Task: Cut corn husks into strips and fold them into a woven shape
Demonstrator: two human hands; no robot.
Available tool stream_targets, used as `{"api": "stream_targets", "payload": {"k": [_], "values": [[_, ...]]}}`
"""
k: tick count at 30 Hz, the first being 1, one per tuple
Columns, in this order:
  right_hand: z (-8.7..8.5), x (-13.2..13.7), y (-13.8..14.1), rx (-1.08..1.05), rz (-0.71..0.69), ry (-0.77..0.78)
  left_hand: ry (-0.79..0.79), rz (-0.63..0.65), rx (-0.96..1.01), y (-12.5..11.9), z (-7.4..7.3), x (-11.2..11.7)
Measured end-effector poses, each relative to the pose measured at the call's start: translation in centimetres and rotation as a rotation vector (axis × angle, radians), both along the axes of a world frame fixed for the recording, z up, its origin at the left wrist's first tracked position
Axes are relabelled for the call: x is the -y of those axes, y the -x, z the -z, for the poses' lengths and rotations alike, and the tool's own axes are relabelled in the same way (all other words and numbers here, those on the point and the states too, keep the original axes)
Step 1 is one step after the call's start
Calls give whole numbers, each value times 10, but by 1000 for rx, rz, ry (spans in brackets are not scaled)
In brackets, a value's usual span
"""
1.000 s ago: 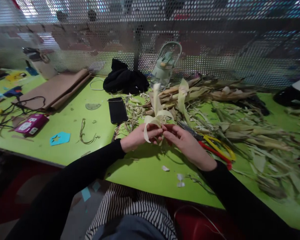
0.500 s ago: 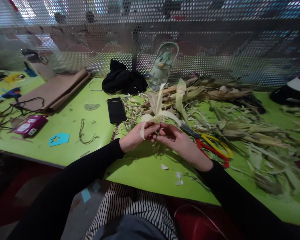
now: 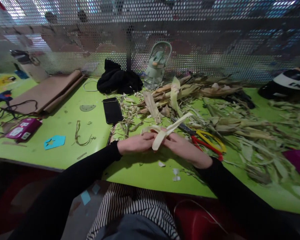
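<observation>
Pale corn husk strips (image 3: 161, 137), joined in a bunch, stand out between my two hands above the front of the green table. My left hand (image 3: 137, 142) is closed on the bunch from the left, its fingertips partly behind a drooping strip. From the right, my right hand (image 3: 181, 146) also grips it, with fingers curled underneath and mostly hidden. One strip points up to the right and another bends down toward me. Just beyond my right hand lie scissors (image 3: 208, 140) with red and yellow handles. Behind the hands are loose dry husks (image 3: 187, 91) and shreds.
A black phone (image 3: 112, 110) lies left of the husk scraps. Behind it are a black cloth (image 3: 120, 78) and a green bottle (image 3: 155, 68). Farther left are a purple box (image 3: 23, 129), a blue paper tag (image 3: 54, 142) and brown folded material (image 3: 47, 91). A perforated metal screen (image 3: 90, 50) borders the back.
The husk bunch has tipped from upright toward me, its strips now pointing right and down. Both hands have turned over it, and the view has shifted slightly right.
</observation>
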State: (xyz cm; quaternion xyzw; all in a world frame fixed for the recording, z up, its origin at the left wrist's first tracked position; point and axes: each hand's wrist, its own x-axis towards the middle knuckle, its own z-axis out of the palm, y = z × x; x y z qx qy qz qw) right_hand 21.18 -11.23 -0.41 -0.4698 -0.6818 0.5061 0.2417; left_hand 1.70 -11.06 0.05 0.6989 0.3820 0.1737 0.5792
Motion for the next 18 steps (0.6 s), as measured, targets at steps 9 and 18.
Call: {"api": "stream_targets", "payload": {"k": [9, 18], "values": [[-11, -4, 2, -386, 335, -34, -60, 152, 0, -3, 2, 1], [-7, -3, 10, -416, 330, -66, -356, -6, -78, -10, 3, 7]]}}
